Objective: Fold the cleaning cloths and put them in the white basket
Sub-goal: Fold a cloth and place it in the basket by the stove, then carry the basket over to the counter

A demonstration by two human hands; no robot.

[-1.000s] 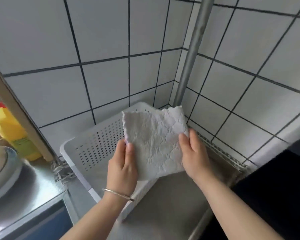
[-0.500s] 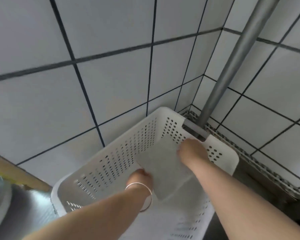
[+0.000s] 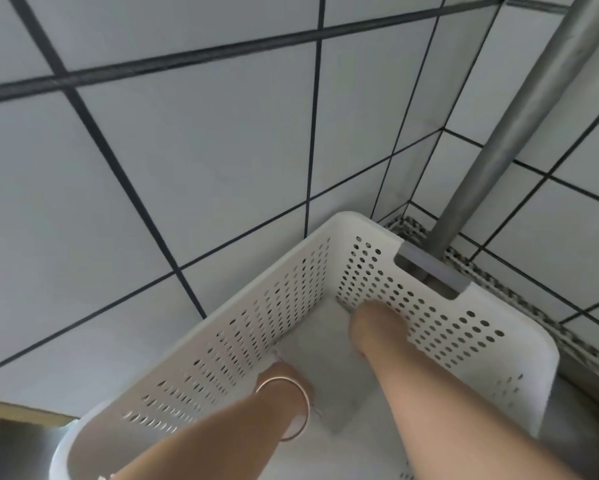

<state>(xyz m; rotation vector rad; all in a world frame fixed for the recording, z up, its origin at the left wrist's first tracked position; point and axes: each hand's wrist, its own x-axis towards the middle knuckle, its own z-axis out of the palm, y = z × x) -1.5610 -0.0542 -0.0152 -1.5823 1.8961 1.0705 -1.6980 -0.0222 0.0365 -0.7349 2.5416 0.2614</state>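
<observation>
- Left hand [image 3: 284,375], a thin bangle [image 3: 287,407] on its wrist, reaches into the white basket [image 3: 498,344] at the folded cloth's [image 3: 325,368] near-left edge; its fingers are hidden, so the hold cannot be told.
- The cloth lies low inside the basket, between both hands.
- Right hand [image 3: 374,327] sits at the cloth's far corner, perhaps pressing it; grip unclear.
- Beyond stand a metal pole [image 3: 519,126] and tiled wall [image 3: 187,168].

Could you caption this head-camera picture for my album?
Both hands lower a folded cloth into the white basket.
</observation>
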